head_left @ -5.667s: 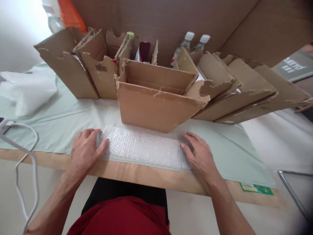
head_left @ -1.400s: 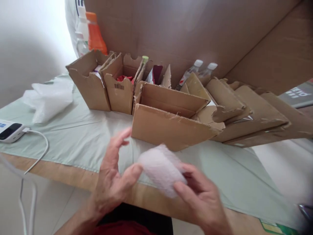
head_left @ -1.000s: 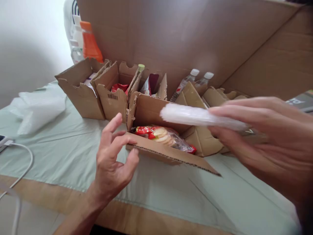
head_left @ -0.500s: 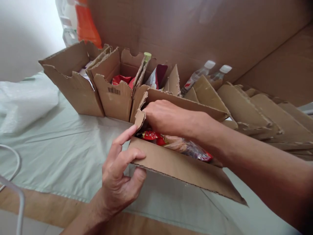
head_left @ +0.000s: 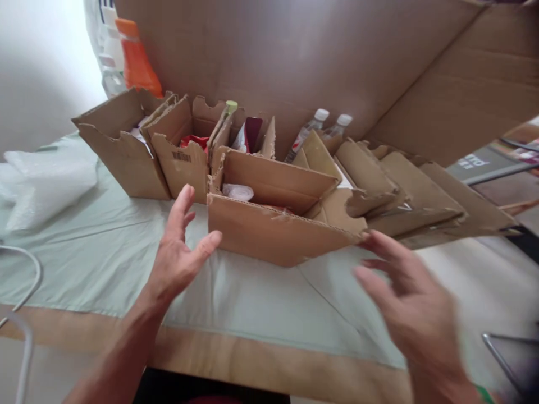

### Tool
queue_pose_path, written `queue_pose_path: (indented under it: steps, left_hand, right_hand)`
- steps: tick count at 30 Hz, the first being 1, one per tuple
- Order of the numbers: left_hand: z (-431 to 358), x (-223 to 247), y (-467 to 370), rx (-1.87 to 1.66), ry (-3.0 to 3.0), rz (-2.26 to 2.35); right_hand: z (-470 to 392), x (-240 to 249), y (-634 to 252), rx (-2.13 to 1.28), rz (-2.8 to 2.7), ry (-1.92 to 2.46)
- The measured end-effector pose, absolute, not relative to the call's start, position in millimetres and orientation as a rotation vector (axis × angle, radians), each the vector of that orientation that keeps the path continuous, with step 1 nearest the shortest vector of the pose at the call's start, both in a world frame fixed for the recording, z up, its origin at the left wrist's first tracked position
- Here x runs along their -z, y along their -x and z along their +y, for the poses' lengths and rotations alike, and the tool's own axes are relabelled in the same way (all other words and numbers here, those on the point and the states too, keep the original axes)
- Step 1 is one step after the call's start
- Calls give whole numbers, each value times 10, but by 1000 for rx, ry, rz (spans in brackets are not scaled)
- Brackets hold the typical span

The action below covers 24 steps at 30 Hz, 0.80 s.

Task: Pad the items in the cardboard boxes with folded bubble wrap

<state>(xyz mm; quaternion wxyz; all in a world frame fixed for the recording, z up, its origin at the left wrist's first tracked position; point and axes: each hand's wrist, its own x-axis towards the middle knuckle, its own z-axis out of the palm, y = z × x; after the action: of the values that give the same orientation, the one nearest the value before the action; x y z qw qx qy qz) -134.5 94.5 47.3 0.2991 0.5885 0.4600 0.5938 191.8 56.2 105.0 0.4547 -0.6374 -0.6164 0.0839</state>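
Note:
Between my two hands, an open-topped cardboard box (head_left: 261,233) sits on the pale green cloth. A clear plastic item (head_left: 238,192) shows at its left end; most of the other contents are hidden by the front wall. My left hand (head_left: 179,249) is open just left of the box, fingers apart and holding nothing. Off the right end hovers my right hand (head_left: 415,297), open and slightly blurred, its fingertips close to the box's corner. Whether they touch it I cannot tell.
Behind stand more cardboard boxes (head_left: 185,174), one holding a red packet (head_left: 194,141). Further right, several boxes (head_left: 421,185) lean together. Clear bottles (head_left: 311,126) and an orange bottle (head_left: 138,62) stand at the back. Bubble wrap (head_left: 54,185) lies left, near a white cable (head_left: 37,275).
My right hand has come out of the box and moved to its right end. My left hand has let go of its edge. The box now sits upright and the packets inside are mostly hidden.

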Motion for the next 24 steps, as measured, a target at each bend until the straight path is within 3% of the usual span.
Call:
queue_pose_path:
  steps: [5,11,16,21,24]
  left_hand:
    - [1212,-482,1183,-1450,-1491,1013]
    - [502,-531,933,-1497,-1470,1086]
    - [-56,-828,1209,-1571,-1411,1115]
    - [487,-1433,1488,-1967,-1650,1068]
    - [673,-1524,1143,-1913,-1599,927]
  right_hand:
    - [892,-688,-1550,-559,-1603,1395]
    - [280,-770,-1683,-396,-1544,1412]
    - [-125,-1156,-1492,-212,-1618,1371]
    - [451,-1743,-1103,-284,-1703,1116]
    - [491,-1830,-1380,-258,-1641,1051]
